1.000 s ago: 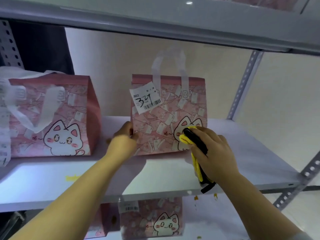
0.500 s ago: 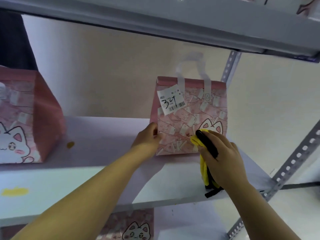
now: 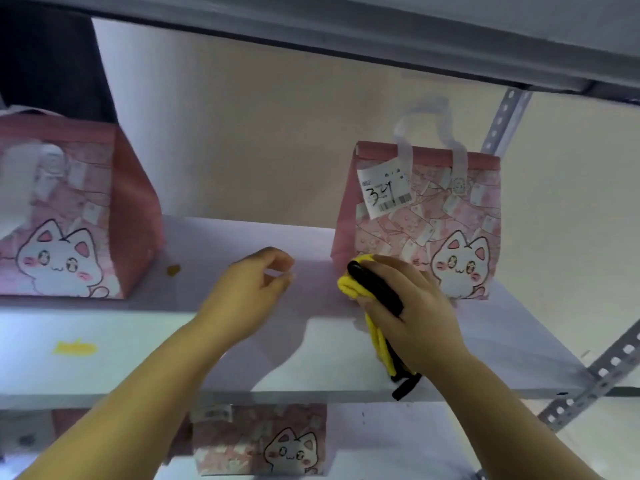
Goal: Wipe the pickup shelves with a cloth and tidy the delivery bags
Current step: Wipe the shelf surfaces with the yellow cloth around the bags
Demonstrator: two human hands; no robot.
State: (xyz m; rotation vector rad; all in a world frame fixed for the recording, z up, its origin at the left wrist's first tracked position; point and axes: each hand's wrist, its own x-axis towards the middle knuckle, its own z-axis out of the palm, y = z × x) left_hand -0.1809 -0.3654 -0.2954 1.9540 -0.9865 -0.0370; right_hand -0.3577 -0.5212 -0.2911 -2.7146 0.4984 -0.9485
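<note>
From the head camera: grips yellow cloth in right hand, just at the lower corner of the tagged bag on the shelf. Holds nothing in left hand, fingers loosely curled, apart from the bag. May push this light bag askew or tip it over if wiping too close. May also miss the yellow stain further left.

1. The tagged bag: pink, cat print, upright at the right end of the white shelf, handles raised.
2. The second bag: same print, upright, far left.
3. The cloth: yellow and black, bunched in the right hand, against the tagged bag's lower left corner.
</note>
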